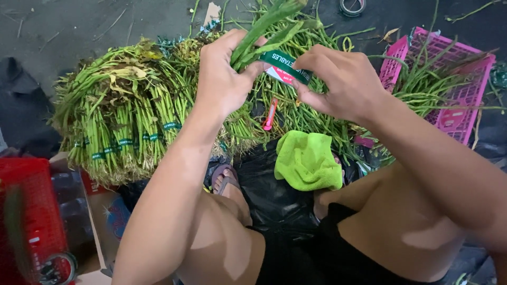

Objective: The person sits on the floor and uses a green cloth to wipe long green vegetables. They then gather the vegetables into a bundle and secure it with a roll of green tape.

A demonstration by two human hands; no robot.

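Observation:
My left hand (224,79) grips a small bunch of green vegetable stems (269,24) that points up and away from me. My right hand (343,79) pinches a strip of green printed tape (282,66) and holds it against the bunch, partly wound round the stems. Both hands are raised above a heap of loose green stems (306,113) on the dark ground.
A pile of taped bundles (121,121) lies at left. A pink crate (454,84) with stems stands at right, a red crate (29,211) at lower left. A lime cloth (306,161), an orange cutter (270,115), a tape roll (352,6) and my sandalled foot (227,184) are nearby.

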